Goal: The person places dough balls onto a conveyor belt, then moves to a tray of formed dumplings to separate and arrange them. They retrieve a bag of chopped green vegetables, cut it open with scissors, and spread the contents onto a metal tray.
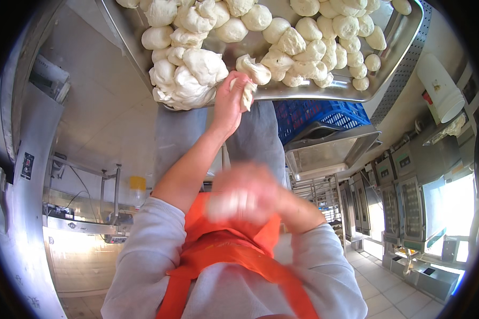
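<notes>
My left hand (231,97) grips a soft strip of white dough (247,95) at the near rim of a large metal tray (319,95). Just to its left lies a big, folded heap of dough (187,79). A torn, twisted lump (253,69) sits right beyond my fingertips. Lower down, in front of the orange apron (231,247), my right hand (247,183) is strongly blurred by motion. Something whitish shows at its fingers, but whether it is dough cannot be made out. Many rounded dough pieces (313,52) spread across the tray.
Below the tray's right side are a blue plastic crate (323,113) and an empty metal pan (323,153). A white plastic tub (441,87) lies farther right. Oven-like metal cabinets (411,195) and a wire rack (315,191) stand at the right. Steel machinery (36,159) lines the left.
</notes>
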The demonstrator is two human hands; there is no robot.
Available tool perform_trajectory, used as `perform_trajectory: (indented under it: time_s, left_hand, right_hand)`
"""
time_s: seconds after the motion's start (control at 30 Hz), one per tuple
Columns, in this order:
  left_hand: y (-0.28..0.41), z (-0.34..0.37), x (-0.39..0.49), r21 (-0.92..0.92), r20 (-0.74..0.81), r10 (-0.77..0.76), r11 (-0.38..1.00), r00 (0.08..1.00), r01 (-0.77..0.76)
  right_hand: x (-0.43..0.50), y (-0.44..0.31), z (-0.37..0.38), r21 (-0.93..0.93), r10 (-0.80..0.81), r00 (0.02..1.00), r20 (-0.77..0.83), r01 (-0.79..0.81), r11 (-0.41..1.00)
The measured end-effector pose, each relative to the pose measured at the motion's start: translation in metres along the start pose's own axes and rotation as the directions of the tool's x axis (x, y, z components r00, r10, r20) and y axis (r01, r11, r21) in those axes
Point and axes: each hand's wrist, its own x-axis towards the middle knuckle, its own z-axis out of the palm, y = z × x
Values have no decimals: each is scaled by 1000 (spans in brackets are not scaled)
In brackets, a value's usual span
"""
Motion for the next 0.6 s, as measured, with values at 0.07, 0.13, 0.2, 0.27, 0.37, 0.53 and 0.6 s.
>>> perform_trajectory:
  time_s: [0.07,0.13,0.2,0.27,0.37,0.53,0.6]
  left_hand:
    - [-4,-6,0,-96,49,-3,995,999,8]
    - [4,1,-1,-233,91,-82,967,992,101]
    - [9,0,-2,-306,193,-128,934,973,184]
    - [10,2,-2,-255,178,-132,951,975,175]
    - [16,4,-9,-256,183,-129,951,975,174]
    - [8,-5,-41,-190,121,-190,959,974,210]
    - [9,-4,-49,-107,70,-154,981,986,161]
  right_hand:
    - [6,-15,-1,281,-39,998,56,22,960]
    - [-5,-8,-27,375,233,963,-139,-167,912]
    - [-2,-2,-48,439,431,840,-331,-267,858]
    - [-4,5,-65,303,421,770,-480,-305,903]
    - [-27,17,-84,252,456,694,-557,-382,889]
    - [-27,29,-71,216,640,556,-530,-642,736]
    - [-26,42,-63,156,660,507,-553,-716,681]
